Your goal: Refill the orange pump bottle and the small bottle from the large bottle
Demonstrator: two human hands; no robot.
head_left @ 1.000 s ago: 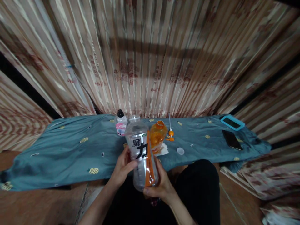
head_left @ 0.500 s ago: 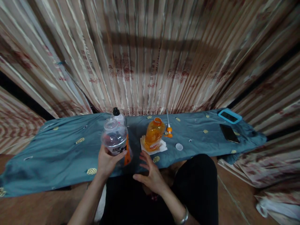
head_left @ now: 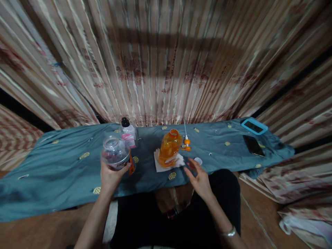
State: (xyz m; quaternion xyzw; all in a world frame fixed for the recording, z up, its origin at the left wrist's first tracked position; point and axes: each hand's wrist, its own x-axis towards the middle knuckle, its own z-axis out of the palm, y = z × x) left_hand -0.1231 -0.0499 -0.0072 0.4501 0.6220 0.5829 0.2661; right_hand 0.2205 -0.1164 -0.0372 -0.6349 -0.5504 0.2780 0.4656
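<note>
My left hand grips a clear plastic bottle, open at the neck, with an orange and black label. It is held over the left part of the cloth-covered table. My right hand is open, fingers apart, close to a small white round cap and holding nothing. Between the hands an orange bottle without a top stands on white tissue. Behind it to the right lies an orange and white pump head with a long tube.
A clear bottle with a black cap and pink label stands at the back. A blue-framed device and a dark phone lie at the right end of the patterned cloth. A striped curtain hangs behind.
My left hand has moved left with the clear bottle, showing more of the black-capped bottle. My right hand has shifted right, from in front of the orange bottle to near the white cap.
</note>
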